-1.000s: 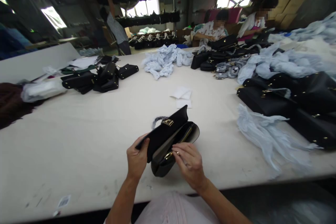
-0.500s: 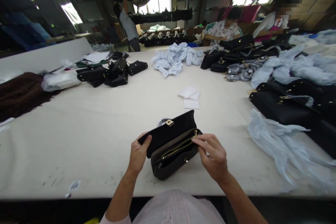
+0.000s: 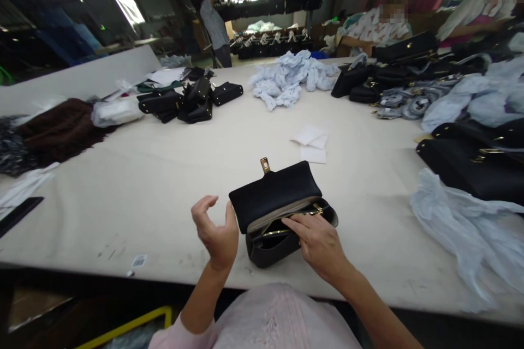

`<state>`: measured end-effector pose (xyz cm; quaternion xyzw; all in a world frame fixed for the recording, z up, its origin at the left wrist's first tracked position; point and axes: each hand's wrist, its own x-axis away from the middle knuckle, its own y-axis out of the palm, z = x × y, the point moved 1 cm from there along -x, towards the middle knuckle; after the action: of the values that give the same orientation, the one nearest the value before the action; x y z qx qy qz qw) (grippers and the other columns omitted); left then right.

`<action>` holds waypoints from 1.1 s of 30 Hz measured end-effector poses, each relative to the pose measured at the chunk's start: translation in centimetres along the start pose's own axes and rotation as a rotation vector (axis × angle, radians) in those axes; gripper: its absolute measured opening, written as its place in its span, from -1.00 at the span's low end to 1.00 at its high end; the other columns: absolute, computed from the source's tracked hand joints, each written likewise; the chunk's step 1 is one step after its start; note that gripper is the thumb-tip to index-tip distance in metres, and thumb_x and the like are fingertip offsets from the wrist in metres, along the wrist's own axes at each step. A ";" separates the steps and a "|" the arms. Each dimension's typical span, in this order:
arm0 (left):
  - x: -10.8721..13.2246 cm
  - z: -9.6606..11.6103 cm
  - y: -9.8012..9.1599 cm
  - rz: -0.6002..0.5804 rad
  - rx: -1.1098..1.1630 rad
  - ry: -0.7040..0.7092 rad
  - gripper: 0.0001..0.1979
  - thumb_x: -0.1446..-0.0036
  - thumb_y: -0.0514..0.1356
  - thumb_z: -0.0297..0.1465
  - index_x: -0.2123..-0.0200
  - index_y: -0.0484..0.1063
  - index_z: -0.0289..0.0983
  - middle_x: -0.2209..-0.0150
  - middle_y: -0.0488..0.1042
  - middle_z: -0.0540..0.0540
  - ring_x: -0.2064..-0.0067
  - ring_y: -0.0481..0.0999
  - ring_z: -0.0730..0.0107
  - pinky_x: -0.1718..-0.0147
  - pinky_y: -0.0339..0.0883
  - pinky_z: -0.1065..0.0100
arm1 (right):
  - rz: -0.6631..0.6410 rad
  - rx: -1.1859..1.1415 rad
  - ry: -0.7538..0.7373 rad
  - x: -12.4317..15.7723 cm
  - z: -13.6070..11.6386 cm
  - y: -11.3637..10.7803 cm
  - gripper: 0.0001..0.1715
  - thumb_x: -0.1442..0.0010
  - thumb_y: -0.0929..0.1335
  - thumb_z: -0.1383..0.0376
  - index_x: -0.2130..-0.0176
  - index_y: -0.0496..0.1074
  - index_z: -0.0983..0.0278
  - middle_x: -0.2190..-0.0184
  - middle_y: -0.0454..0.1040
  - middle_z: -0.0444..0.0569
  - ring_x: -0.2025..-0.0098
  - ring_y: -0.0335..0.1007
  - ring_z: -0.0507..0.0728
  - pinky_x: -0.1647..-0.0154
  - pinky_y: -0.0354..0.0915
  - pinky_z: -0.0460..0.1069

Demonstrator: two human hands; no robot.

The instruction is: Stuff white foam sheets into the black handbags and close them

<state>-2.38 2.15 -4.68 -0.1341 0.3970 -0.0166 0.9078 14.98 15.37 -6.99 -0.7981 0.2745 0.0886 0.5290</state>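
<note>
Your left hand (image 3: 216,232) is hovering just beside the left end of the black handbag (image 3: 275,196). Its grip is standing open, fingers curled, with nothing in it. The thumb is sitting close to the flap's edge, though I cannot tell if it is touching.

Your right hand (image 3: 321,241) is lying on the bag's front, fingertips (image 3: 291,223) resting along the gold zipper (image 3: 273,232). I cannot tell whether that grip is pinching anything.

The handbag is sitting on the counter (image 3: 164,174) right in front of you, flap lifted, gold clasp (image 3: 265,165) pointing away. White paper slips (image 3: 311,142) are lying beyond it, and pale blue tissue (image 3: 458,223) is spreading out on your right.
</note>
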 end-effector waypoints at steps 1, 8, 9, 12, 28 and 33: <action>0.2 1.2 -0.3 -0.029 0.018 0.127 -0.75 -0.06 0.25 -0.56 0.18 0.37 -0.23 0.23 0.40 -0.07 0.14 0.44 0.32 0.07 0.37 0.21 | -0.008 0.005 0.003 -0.1 0.0 0.0 -0.48 -0.20 0.20 0.55 -0.05 0.44 0.20 0.13 0.53 -0.04 0.14 0.40 0.12 0.09 0.21 0.05; 2.3 3.9 2.9 -0.894 0.018 0.235 -0.71 -0.20 0.11 -0.56 0.02 0.36 -0.24 0.02 0.46 -0.16 -0.02 0.44 0.22 -0.04 0.34 0.15 | 0.082 -0.045 -0.006 -1.2 -0.2 -0.1 -0.58 -0.25 0.15 0.49 0.04 0.46 0.29 0.21 0.52 0.06 0.20 0.38 0.18 0.16 0.23 0.09; 2.1 3.6 3.4 -0.950 -0.009 0.193 -0.72 -0.17 0.13 -0.56 0.05 0.38 -0.24 0.04 0.47 -0.14 0.00 0.45 0.23 -0.02 0.35 0.17 | 0.085 -0.057 -0.005 -1.1 -0.2 0.0 -0.59 -0.25 0.14 0.49 0.09 0.48 0.29 0.28 0.51 0.06 0.24 0.38 0.17 0.19 0.23 0.08; 1.2 3.0 4.5 -1.063 -0.115 0.129 -0.78 -0.07 0.21 -0.60 0.22 0.43 -0.22 0.18 0.46 -0.05 0.11 0.45 0.25 0.10 0.36 0.22 | 0.088 -0.104 -0.031 -0.2 -0.3 -0.1 -0.62 -0.24 0.14 0.49 0.24 0.49 0.30 0.43 0.45 0.02 0.34 0.33 0.16 0.28 0.23 0.08; 3.4 1.6 5.8 -1.048 -0.402 0.211 -0.68 0.14 0.37 -0.53 0.28 0.42 -0.17 0.13 0.43 -0.07 0.07 0.41 0.14 0.09 0.30 0.21 | 0.096 0.094 0.694 -12.6 22.4 1.9 -0.40 -0.10 0.40 0.15 -0.07 0.39 0.42 -0.12 0.36 0.27 -0.15 0.24 0.36 -0.12 0.20 0.19; 4.4 -0.7 6.3 -1.056 -0.406 0.327 -0.73 0.08 0.39 -0.32 0.29 0.42 -0.17 0.18 0.45 -0.09 0.16 0.45 0.17 0.16 0.33 0.24 | 0.080 0.254 0.893 -16.1 26.1 5.4 -0.25 -0.33 0.14 0.03 -0.32 0.02 0.43 -0.26 0.09 0.42 -0.23 0.10 0.40 -0.12 0.10 0.24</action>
<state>-0.31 7.45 -9.92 -0.4805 0.4064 -0.4104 0.6599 2.57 42.71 -15.41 -0.6758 0.5145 -0.2776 0.4488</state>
